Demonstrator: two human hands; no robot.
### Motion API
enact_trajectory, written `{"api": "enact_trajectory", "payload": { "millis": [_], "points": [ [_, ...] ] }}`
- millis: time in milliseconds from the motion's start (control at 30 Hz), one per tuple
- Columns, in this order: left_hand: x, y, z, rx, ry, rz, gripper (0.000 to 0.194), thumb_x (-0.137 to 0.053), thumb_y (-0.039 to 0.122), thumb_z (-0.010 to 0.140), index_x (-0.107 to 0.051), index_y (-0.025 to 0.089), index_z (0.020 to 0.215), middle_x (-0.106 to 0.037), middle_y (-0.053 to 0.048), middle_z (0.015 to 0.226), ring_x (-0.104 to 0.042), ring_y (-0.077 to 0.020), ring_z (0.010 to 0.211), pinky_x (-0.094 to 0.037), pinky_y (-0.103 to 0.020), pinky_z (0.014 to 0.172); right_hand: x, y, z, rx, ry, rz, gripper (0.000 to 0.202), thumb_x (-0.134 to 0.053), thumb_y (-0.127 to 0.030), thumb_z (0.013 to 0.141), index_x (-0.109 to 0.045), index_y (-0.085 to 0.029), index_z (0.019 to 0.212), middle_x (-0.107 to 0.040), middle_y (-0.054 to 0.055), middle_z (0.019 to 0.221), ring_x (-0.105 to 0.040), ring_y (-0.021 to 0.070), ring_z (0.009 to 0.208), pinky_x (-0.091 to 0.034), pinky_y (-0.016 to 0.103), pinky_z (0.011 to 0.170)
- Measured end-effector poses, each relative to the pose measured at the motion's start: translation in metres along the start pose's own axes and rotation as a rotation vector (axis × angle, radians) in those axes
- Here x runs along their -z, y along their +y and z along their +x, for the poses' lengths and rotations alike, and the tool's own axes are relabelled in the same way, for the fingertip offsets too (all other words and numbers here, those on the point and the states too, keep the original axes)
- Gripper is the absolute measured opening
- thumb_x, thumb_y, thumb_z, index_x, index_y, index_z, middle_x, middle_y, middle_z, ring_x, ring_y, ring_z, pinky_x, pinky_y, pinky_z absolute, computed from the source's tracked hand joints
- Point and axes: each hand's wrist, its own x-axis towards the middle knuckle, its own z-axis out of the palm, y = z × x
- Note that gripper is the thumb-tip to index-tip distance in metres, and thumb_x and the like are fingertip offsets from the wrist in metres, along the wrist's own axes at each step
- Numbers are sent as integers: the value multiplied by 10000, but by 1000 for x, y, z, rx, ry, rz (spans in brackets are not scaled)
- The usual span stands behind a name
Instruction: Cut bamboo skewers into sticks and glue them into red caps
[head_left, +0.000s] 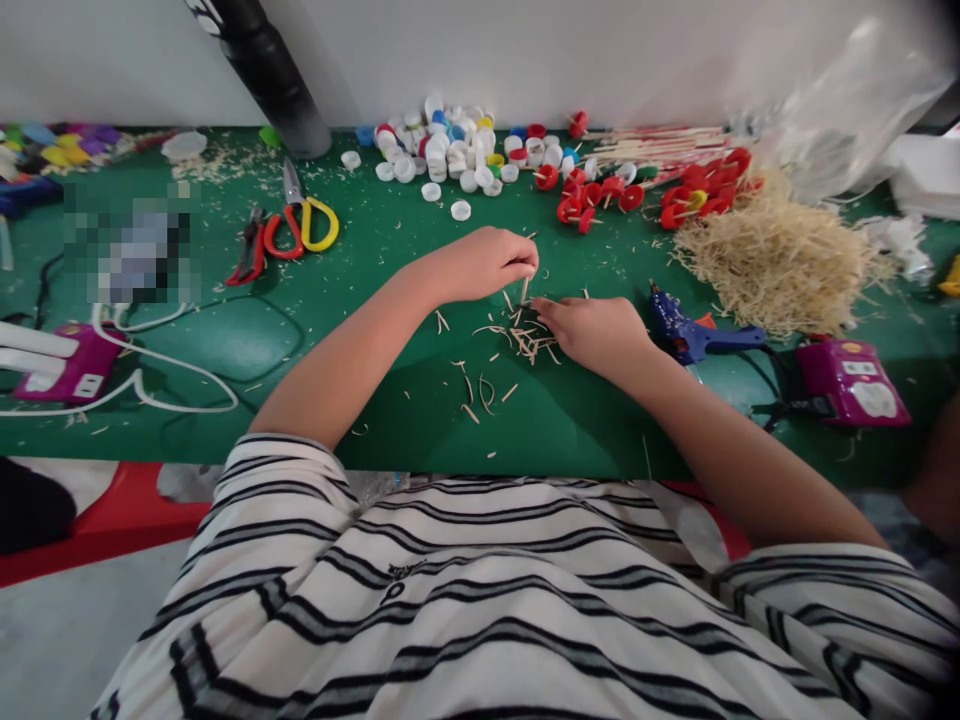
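Note:
My left hand (pixel 491 265) is closed in a pinch, and a thin pale wood-shaving strip (pixel 525 288) points down from its fingertips. Low over the table, my right hand (pixel 596 332) has its fingers drawn together at the strip's lower end. Something small and dark shows at those fingertips, too small to name. Just below both hands lies a small heap of cut pale strips (pixel 531 343). A few loose bits are scattered nearer to me on the green tabletop (pixel 405 420).
Bottle caps (pixel 450 150) are heaped at the back, beside red cap pieces on sticks (pixel 581 195). A mound of wood shavings (pixel 780 260), a blue glue gun (pixel 694 330) and a purple power block (pixel 851 382) are on the right. Scissors (pixel 304 220) and red-handled pliers (pixel 249 250) lie left.

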Motion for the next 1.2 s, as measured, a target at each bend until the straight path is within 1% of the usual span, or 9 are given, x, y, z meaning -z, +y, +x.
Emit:
{"api": "enact_trajectory", "payload": {
  "millis": [100, 167, 333, 433, 567, 833, 967, 1067, 1200],
  "points": [
    [0, -1, 0, 9, 0, -7, 358, -512, 316, 1030, -808, 165, 1163, -774, -123, 969, -674, -218, 891, -474, -379, 851, 3, -1, -2, -4, -27, -19, 549, -265, -399, 1159, -583, -307, 1598, -834, 106, 1155, -758, 260, 925, -308, 342, 623],
    [1, 0, 0, 14, -4, -12, 361, -513, 315, 1029, -813, 164, 1164, -775, -125, 982, -674, -217, 893, -474, -382, 859, 4, -1, -4, -9, -41, -20, 552, -270, -398, 1158, -572, -309, 1611, -836, 109, 1146, -758, 258, 908, -312, 340, 627],
    [3, -1, -1, 9, -15, -1, 349, -510, 317, 1037, -808, 160, 1128, -779, -122, 988, -667, -201, 864, -466, -362, 820, 5, 1, -5, -17, -56, 25, 556, -308, -420, 1148, -585, -325, 1621, -833, 99, 1242, -760, 265, 987, -328, 335, 643],
    [3, -1, 0, -3, -9, 7, 347, -504, 321, 1042, -803, 164, 1119, -786, -114, 998, -656, -187, 838, -459, -352, 798, 5, 3, -3, -15, 9, 78, 560, -292, -439, 1155, -613, -327, 1601, -820, 80, 1298, -750, 259, 1037, -318, 338, 644],
    [1, -1, 1, -5, -10, 17, 346, -509, 311, 1029, -811, 166, 1115, -785, -113, 985, -657, -190, 836, -459, -356, 802, 5, 7, 2, -59, 123, 85, 561, -282, -450, 1163, -620, -320, 1591, -816, 78, 1284, -739, 246, 989, -257, 350, 624],
    [5, 2, 0, 22, -46, -15, 355, -516, 286, 1019, -809, 152, 1167, -751, -117, 904, -680, -228, 908, -468, -372, 854, 2, 8, 5, -67, 146, 72, 580, -251, -464, 1172, -593, -325, 1618, -815, 88, 1238, -719, 235, 930, -237, 357, 638],
    [5, 5, -1, 21, -54, -28, 354, -509, 253, 1015, -804, 132, 1168, -744, -113, 915, -684, -230, 949, -465, -375, 896, 2, 7, 5, -78, 120, 78, 570, -271, -449, 1164, -607, -316, 1605, -814, 88, 1269, -726, 245, 954, -277, 352, 643],
    [4, 4, 0, 16, -38, -25, 344, -500, 238, 1018, -796, 118, 1146, -733, -105, 908, -681, -219, 950, -459, -365, 900, 1, 7, 6, -78, 90, 104, 559, -304, -421, 1152, -601, -295, 1608, -808, 93, 1321, -739, 266, 1024, -333, 352, 657],
    [3, 3, 1, 40, -40, -24, 339, -494, 228, 1026, -782, 104, 1156, -721, -110, 919, -678, -223, 958, -453, -365, 902, 0, 7, 7, -73, 51, 134, 560, -318, -428, 1145, -613, -280, 1596, -813, 104, 1320, -753, 292, 1066, -387, 358, 677]
  ]
}}
